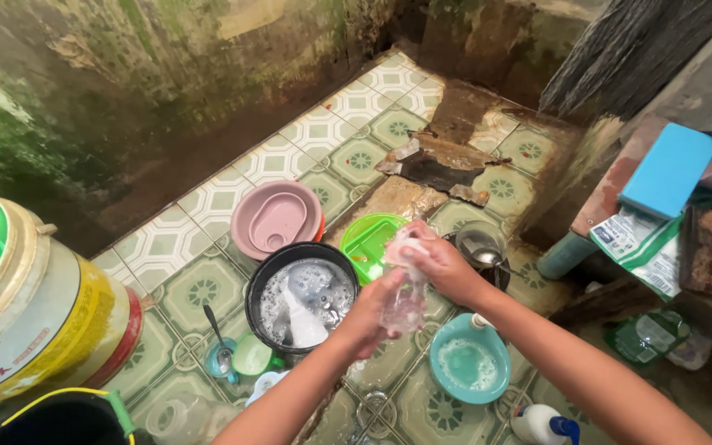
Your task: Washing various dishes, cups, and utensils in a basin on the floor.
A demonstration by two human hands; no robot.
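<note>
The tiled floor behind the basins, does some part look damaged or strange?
Yes. Near the far corner the tiled floor has a broken patch: tiles are missing there, dark ground shows, and loose fragments lie around it.

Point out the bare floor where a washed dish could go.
Bare tiles lie between the pink basin and the mossy wall. It is crowded around the black soapy pot, green tub and teal bowl.
</note>
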